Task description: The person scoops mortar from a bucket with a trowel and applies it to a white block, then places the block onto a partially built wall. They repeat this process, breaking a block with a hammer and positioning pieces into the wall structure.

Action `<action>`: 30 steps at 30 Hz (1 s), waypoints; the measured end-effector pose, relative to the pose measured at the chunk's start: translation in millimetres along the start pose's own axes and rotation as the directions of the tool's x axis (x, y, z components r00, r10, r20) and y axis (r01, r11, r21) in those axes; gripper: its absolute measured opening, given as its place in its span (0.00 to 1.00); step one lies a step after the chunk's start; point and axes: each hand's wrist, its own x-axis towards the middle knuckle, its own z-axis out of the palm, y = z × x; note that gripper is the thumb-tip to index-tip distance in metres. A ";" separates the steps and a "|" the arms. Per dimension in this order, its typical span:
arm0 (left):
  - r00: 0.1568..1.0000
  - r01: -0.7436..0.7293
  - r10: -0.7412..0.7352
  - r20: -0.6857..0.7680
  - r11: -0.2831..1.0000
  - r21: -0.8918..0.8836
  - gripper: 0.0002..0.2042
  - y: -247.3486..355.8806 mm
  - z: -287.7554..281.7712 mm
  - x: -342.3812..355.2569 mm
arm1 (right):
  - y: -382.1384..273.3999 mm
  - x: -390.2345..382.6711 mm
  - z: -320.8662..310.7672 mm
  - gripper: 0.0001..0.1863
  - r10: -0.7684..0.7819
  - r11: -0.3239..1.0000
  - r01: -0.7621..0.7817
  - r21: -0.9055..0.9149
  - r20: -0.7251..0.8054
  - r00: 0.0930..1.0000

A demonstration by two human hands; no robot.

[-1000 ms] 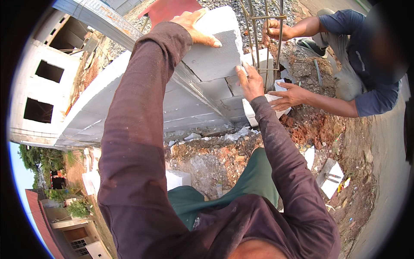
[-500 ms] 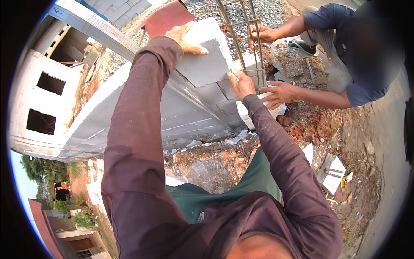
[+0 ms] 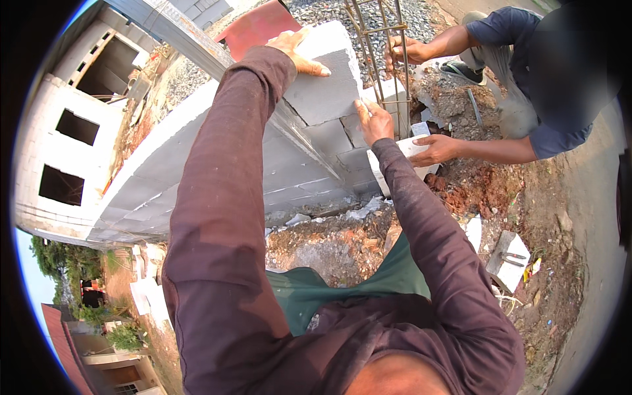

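My left hand (image 3: 301, 54) grips the top of a pale lightweight block (image 3: 319, 92) at the top of the wall, fingers wrapped over its upper edge. My right hand (image 3: 372, 118) holds the same block's right end, thumb and fingers curled at the corner. Just right of it stands a steel rebar cage (image 3: 401, 27). A co-worker's upper hand (image 3: 403, 51) is at the bars, and their lower hand (image 3: 431, 148) rests on a white block piece (image 3: 380, 172) low beside my right wrist.
The block wall (image 3: 158, 171) runs leftward under a metal beam (image 3: 204, 43). The co-worker (image 3: 533, 85) crouches at right on rubble and soil (image 3: 474, 191). A red sheet (image 3: 257, 26) and gravel (image 3: 313, 12) lie behind; a block with a tool (image 3: 507, 263) lies lower right.
My hands and the block shifted down-left, then back up and right in the view, along with some scenery. The co-worker's lower hand has moved slightly. Both my hands stay on the block.
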 end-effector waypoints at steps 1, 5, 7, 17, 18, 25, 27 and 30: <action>1.000 0.007 -0.007 0.015 1.000 0.018 0.55 -1.7 0.3 1.0 | -2.4 -3.1 1.2 0.21 -0.002 1.000 0.002 -0.011 -0.001 1.000; 0.999 -0.036 0.036 0.020 0.999 -0.031 0.55 -10.2 0.7 6.8 | -15.4 2.7 -9.9 0.21 -0.009 0.992 0.019 -0.123 0.080 0.997; 0.999 -0.030 0.030 0.018 1.000 -0.007 0.55 -8.2 1.9 11.5 | -16.0 -4.8 -23.7 0.22 -0.143 0.968 0.153 -0.200 0.062 0.988; 0.923 -0.171 0.139 -0.358 0.984 -0.058 0.51 12.4 -7.5 -26.0 | -49.0 -133.4 -188.3 0.24 0.355 0.904 -0.347 -0.249 -0.014 0.935; 0.914 -0.271 0.193 -0.357 0.945 -0.182 0.47 17.0 -9.4 -40.6 | -55.8 -156.9 -207.1 0.23 0.422 0.863 -0.418 -0.284 -0.052 0.905; 0.956 -0.045 0.202 0.211 0.814 -0.579 0.33 24.0 0.6 -255.6 | -101.4 -391.8 -332.0 0.23 0.833 0.422 -0.847 -0.322 -0.231 0.502; 0.872 0.274 0.020 0.488 0.807 -0.522 0.34 -23.8 22.1 -348.9 | -138.0 -438.7 -342.3 0.22 0.911 0.155 -0.844 -0.514 -0.256 0.323; 0.581 0.687 -0.273 0.767 0.670 -0.283 0.39 -75.4 26.0 -497.5 | -130.1 -535.8 -385.8 0.19 0.968 0.102 -0.939 -0.328 -0.184 0.170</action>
